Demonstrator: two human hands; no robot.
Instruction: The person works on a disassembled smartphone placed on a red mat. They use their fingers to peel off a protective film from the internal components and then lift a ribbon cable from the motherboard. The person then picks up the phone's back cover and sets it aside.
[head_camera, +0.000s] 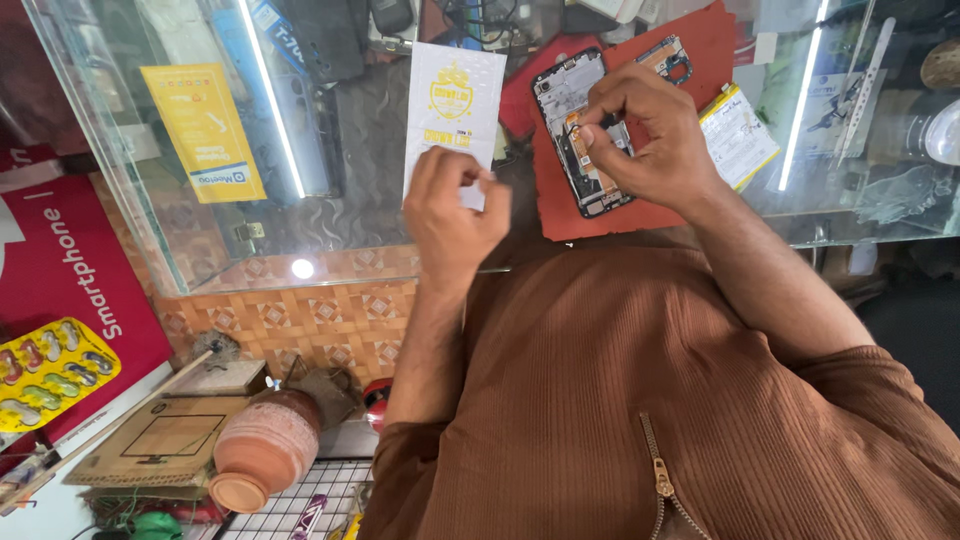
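Head camera looks down over my brown shirt (640, 400) with its zip. Down by the floor, closest to me, sits a clay pot (262, 450) on its side, next to a flat cardboard box (165, 440) and a yellow tray (50, 375) with little shapes in it.

Up from there is the glass worktop (340, 180). My left hand (455, 215) is over its near edge. The grip of that hand is pressed together, pinching the bottom edge of a white packet (453, 105) with a yellow picture on it. The packet stands up tall above my fingers.

My right hand (645, 130) is a bit further out, over a red mat (640, 210) on the worktop. An open phone (578, 130) lies on the mat with its back off, so its inside parts show. The grip of my right hand is pressed together right on top of the phone's middle. I cannot tell if there is something tiny between those fingers.

Just beside that hand, on the right, lies a flat phone battery (738, 135), white and yellow. Further off, a small phone part (668, 58) rests on the far end of the mat. A yellow card (205, 130) shows under the glass on the left.
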